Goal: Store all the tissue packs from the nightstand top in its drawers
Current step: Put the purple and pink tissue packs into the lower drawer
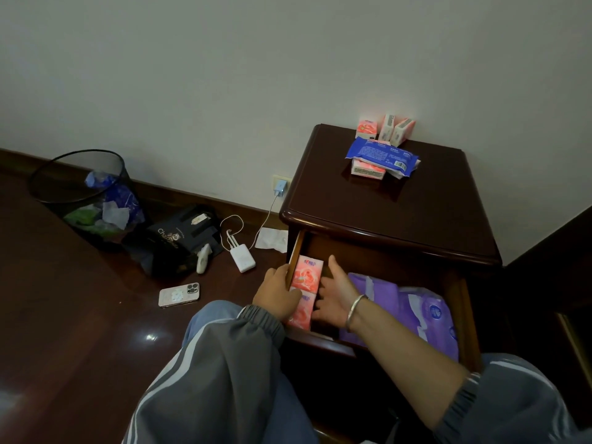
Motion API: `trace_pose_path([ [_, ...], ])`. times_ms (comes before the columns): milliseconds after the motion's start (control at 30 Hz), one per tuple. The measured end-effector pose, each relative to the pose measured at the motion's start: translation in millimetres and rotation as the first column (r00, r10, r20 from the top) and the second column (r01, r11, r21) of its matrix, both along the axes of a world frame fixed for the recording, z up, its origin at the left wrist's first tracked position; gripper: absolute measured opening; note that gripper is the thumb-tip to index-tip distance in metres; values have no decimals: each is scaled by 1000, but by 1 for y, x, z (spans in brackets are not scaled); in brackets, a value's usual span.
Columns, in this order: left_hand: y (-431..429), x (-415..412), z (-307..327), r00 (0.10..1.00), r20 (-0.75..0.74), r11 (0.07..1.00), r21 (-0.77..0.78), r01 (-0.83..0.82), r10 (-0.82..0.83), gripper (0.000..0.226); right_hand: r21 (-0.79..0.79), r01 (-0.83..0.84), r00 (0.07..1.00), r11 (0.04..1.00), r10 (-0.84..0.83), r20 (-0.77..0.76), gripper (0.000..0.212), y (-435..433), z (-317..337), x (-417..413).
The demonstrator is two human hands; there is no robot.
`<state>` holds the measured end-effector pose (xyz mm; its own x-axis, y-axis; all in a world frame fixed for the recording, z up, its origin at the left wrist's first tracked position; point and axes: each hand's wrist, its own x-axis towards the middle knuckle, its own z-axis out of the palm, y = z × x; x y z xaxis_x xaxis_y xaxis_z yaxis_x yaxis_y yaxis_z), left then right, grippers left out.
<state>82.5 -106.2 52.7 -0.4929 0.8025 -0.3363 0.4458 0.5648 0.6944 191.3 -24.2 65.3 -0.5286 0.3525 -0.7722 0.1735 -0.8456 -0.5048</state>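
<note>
The dark wooden nightstand [416, 206] has its top drawer [317, 342] pulled open. Pink tissue packs [308, 277] stand in a row along the drawer's left side. My left hand [278, 294] presses the packs from the left, and my right hand [334, 294], fingers spread, touches them from the right. On the nightstand top lie a blue pack [382, 153] over a pink pack [366, 169]. Three pink and white packs [386, 128] stand at the back by the wall.
Purple packages [413, 312] fill the drawer's right side. On the floor to the left are a mesh waste bin [86, 200], a black bag [179, 241], a phone [179, 294], a white power bank [242, 257] with its cable, and a tissue [272, 240].
</note>
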Motion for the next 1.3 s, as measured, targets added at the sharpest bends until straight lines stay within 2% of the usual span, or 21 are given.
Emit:
trace_pose_path([
  [167, 1, 2, 3, 1000, -4, 1000, 2, -5, 5, 58, -44, 91, 985, 995, -96, -144, 80, -10, -7, 12],
  [267, 1, 3, 8, 1000, -11, 1000, -1, -3, 3, 51, 8, 79, 994, 997, -78, -77, 75, -10, -2, 12],
  [400, 0, 4, 12, 1000, 8, 1000, -5, -21, 21, 43, 41, -42, 995, 998, 38, 96, 78, -7, 3, 17],
  [533, 2, 3, 11, 1000, 11, 1000, -3, -27, 27, 45, -63, -77, 997, 995, 79, 24, 90, -19, 8, 18],
  [700, 2, 4, 11, 999, -9, 999, 15, -39, 39, 43, -57, -77, 997, 995, 77, 5, 90, -22, 16, 18],
  [800, 2, 3, 10, 998, -2, 998, 28, -58, 58, 41, -13, -137, 990, 990, 137, 43, 85, -22, 25, 24],
  [900, 2, 1, 9, 990, 16, 988, 60, -142, 141, 40, 165, -209, 978, 964, 203, 52, 76, -15, 41, 43],
  [1000, 4, -7, 17, 965, -70, 952, 194, -236, 253, 35, 495, -157, 986, 855, 168, 23, 55, 15, 65, 78],
  [1067, 12, -17, 31, 948, -139, 925, 296, -237, 287, 31, 742, -123, 992, 659, 68, 103, 37, 50, 81, 100],
  [1133, 26, -28, 49, 929, -227, 897, 402, -183, 292, 28, 902, -151, 960, 404, -157, 231, 26, 100, 90, 117],
  [1167, 35, -32, 58, 922, -267, 885, 443, -141, 280, 27, 932, -207, 914, 299, -281, 293, 27, 128, 89, 123],
  [1200, 46, -35, 66, 917, -298, 877, 470, -100, 264, 26, 923, -303, 853, 236, -364, 373, 35, 156, 86, 127],
  [1233, 58, -36, 74, 913, -327, 873, 485, -60, 244, 26, 878, -420, 786, 228, -392, 478, 44, 181, 80, 129],
  [1300, 83, -36, 84, 901, -389, 870, 492, 30, 190, 26, 701, -659, 613, 273, -346, 710, 60, 217, 63, 127],
])
